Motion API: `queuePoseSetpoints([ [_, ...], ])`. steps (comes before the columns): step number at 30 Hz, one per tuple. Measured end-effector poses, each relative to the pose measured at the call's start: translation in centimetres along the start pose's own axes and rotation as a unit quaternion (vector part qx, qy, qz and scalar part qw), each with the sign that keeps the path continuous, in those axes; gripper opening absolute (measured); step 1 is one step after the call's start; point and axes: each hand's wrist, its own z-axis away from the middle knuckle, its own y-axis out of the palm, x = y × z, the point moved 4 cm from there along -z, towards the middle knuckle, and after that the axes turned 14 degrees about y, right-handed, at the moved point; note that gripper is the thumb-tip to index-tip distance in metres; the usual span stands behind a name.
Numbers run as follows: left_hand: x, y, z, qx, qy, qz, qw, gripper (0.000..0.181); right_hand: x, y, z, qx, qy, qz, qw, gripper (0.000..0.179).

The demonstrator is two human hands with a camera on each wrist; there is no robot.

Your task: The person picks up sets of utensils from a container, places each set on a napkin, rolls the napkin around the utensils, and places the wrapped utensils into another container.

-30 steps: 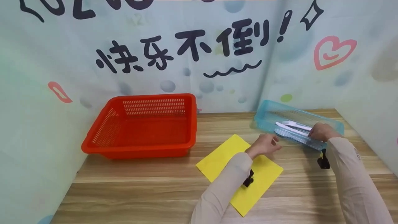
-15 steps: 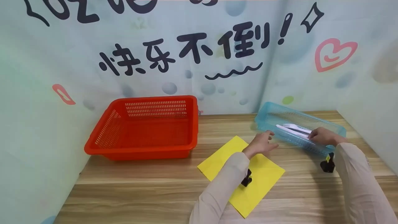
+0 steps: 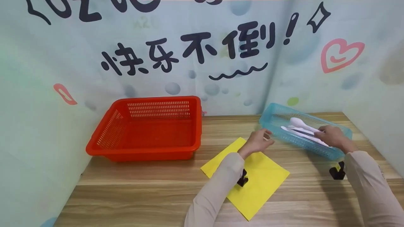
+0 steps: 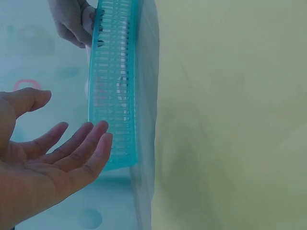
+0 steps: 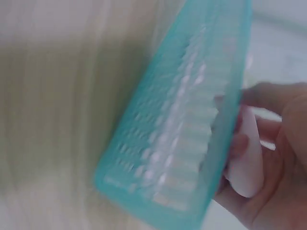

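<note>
My right hand (image 3: 333,137) grips a white spoon (image 3: 297,122) by its handle, bowl pointing left, over the light-blue mesh basket (image 3: 328,152). In the right wrist view the spoon's handle end (image 5: 248,175) shows inside the curled right hand (image 5: 288,153), just beyond the basket wall (image 5: 139,143). Other white cutlery (image 3: 311,137) lies in the basket beneath. Left of the basket, my left hand (image 3: 256,142) is held above a yellow sheet (image 3: 268,176) with nothing in it. The left wrist view shows the left hand (image 4: 57,165) with relaxed, spread fingers, near the basket (image 4: 112,76).
A big red plastic basket (image 3: 145,154) stands on the wooden table (image 3: 142,195) at the left. Behind the table hangs a pale curtain (image 3: 221,94) with printed characters, and similar cloth walls (image 3: 31,142) border the sides.
My right hand has lifted the spoon out from among the cutlery, so its bowl now shows above the rest. The left hand has drawn slightly left, away from the blue basket.
</note>
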Motion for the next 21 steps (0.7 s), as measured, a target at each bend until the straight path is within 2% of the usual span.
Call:
queuePoseSetpoints([
  [3,-0.2,-0.7,0.2,-0.020,-0.002,0.018,0.9996,0.030,1.1,-0.4,0.7,-0.038,-0.010,-0.028,0.9988,0.034],
  [7,-0.5,-1.4,0.4,-0.037,0.013,0.015,0.9991,0.031,3.0,0.0,1.5,-0.039,-0.022,-0.118,0.9920,0.032],
  [11,-1.0,-2.0,0.7,-0.040,0.023,0.018,0.9988,0.029,5.4,1.0,2.3,-0.026,-0.049,-0.209,0.9763,0.032],
  [15,-1.7,-2.4,1.4,-0.046,0.024,0.048,0.9975,0.027,8.0,1.9,3.3,0.002,-0.060,-0.296,0.9534,0.033],
  [21,-2.6,-2.7,2.4,-0.048,0.016,0.091,0.9946,0.031,11.8,3.1,5.0,0.043,-0.059,-0.433,0.8985,0.029],
])
